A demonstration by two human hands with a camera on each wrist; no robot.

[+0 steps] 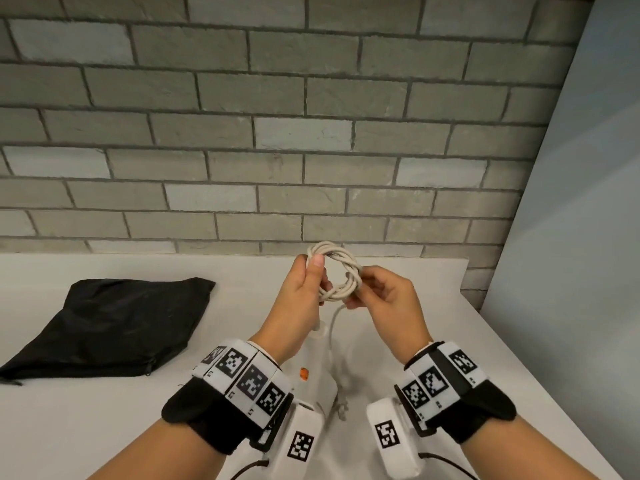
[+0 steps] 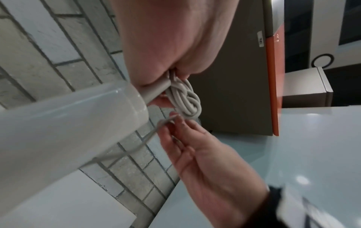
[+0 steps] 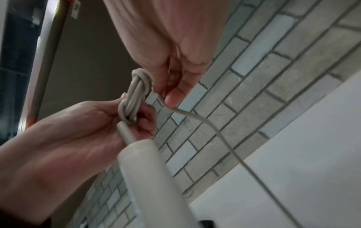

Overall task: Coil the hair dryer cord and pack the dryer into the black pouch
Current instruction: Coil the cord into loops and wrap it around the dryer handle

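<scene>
The pale grey cord is wound into a small coil [image 1: 337, 271] held up over the white counter. My left hand [image 1: 313, 268] grips the coil's left side, thumb on top. My right hand [image 1: 356, 294] pinches the coil's lower right, where a loose strand [image 1: 333, 327] drops toward the counter. The white hair dryer [image 1: 317, 374], with an orange switch, sits below my wrists; its handle [image 2: 68, 123] points up at the left hand. In the right wrist view the coil [image 3: 136, 95] sits between both hands. The black pouch [image 1: 104, 327] lies flat at the left.
A grey brick wall [image 1: 311, 133] backs the white counter [image 1: 86, 427]. A pale panel [image 1: 588, 237] closes off the right side, where the counter's edge runs diagonally. The wrist views show a grey and orange cabinet [image 2: 244, 77] behind.
</scene>
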